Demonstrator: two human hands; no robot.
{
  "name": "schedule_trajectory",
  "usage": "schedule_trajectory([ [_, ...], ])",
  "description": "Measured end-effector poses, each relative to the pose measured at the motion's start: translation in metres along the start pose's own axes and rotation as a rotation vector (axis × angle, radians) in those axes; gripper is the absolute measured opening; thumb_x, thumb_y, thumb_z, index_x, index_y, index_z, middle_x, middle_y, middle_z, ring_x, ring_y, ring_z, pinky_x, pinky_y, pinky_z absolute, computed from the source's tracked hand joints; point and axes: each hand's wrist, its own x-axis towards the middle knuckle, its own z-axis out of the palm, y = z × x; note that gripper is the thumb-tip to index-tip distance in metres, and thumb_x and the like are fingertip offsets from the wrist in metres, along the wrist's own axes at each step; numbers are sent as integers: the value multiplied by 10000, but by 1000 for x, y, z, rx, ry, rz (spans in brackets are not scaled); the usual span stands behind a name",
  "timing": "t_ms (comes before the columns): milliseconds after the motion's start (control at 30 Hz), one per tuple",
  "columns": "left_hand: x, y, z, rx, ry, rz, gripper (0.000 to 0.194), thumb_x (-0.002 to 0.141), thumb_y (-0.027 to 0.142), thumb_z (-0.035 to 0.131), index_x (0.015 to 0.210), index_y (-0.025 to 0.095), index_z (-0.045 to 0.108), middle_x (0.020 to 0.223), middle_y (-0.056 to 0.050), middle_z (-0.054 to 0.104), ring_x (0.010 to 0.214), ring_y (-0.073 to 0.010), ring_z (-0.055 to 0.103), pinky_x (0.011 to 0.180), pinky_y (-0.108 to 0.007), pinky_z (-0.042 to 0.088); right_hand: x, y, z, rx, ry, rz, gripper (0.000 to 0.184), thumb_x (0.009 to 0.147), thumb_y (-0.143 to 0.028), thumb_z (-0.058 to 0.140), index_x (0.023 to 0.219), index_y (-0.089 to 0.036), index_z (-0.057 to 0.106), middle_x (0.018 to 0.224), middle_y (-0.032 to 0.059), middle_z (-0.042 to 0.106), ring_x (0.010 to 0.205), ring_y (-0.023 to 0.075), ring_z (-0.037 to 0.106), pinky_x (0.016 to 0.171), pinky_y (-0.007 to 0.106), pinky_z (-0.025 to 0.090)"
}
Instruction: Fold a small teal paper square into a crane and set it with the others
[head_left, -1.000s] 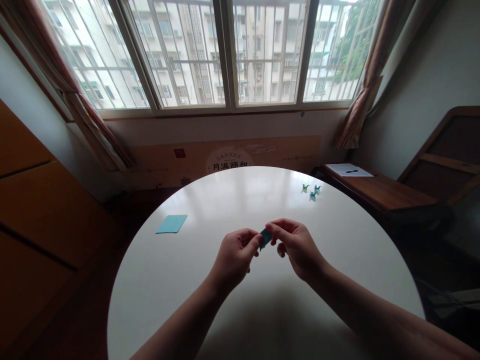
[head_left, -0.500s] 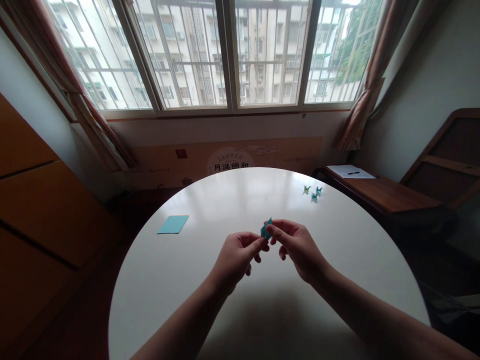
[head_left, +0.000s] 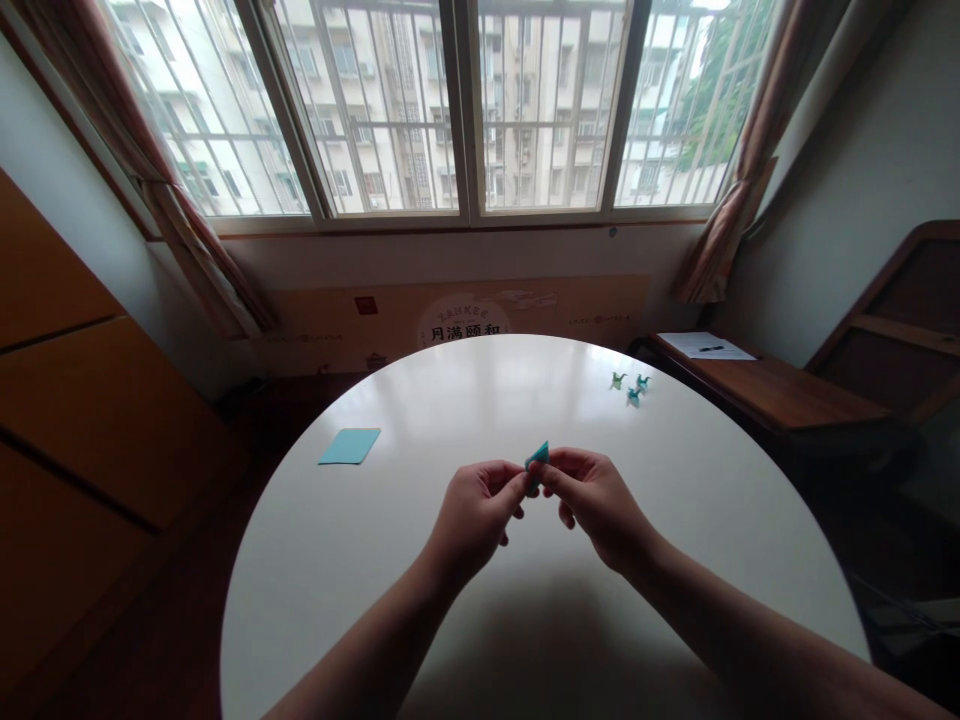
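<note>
Between my two hands, above the middle of the white round table (head_left: 337,560), is a small folded piece of teal paper (head_left: 539,455). My left hand (head_left: 480,510) pinches its lower left part between thumb and fingers. My right hand (head_left: 592,495) grips it from the right, thumb on the near face. A pointed tip of the paper sticks up above the fingertips; its lower part is mostly hidden by them. Further back on the right stand three small folded paper cranes, a greenish one (head_left: 618,380) and two teal ones (head_left: 634,396).
A flat stack of square teal paper (head_left: 350,446) lies on the table's left side. Beyond the right edge, a wooden side table (head_left: 810,385) bears a white sheet (head_left: 701,346) and a pen (head_left: 711,348). A barred window and curtains are behind.
The folded paper has turned and tilted in my fingers, so it looks narrower with its tip up. Both hands stay closed on it. The whole view has shifted slightly.
</note>
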Motion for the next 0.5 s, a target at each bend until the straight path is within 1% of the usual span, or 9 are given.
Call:
schedule_trajectory([
  [133,-2,0,1,53,-12,25,329,850,418,647,843,110,761,653,-65,651,536,-138,554,346,-173,405,-1,0,0,-13,36,2,238,760,-386,783,793,-152,751,613,4,593,466,80,417,379,196,283],
  [300,-3,-2,2,98,-3,48,354,858,455,650,810,118,747,617,-42,629,464,-112,515,347,-182,401,-2,0,1,27,75,18,229,725,-343,802,691,-147,689,560,-24,547,444,55,365,397,193,234],
  [400,-2,-3,3,104,-20,62,339,871,444,637,826,125,744,656,-47,647,480,-112,520,351,-183,407,-2,0,3,52,98,62,262,713,-339,797,637,-145,637,539,-29,529,430,51,356,397,192,214],
  [500,-3,-1,3,77,-49,34,327,862,424,641,831,117,751,630,-39,623,492,-114,513,349,-181,412,-3,-1,3,68,88,77,261,718,-333,779,627,-148,619,563,-16,547,446,58,376,405,196,224],
])
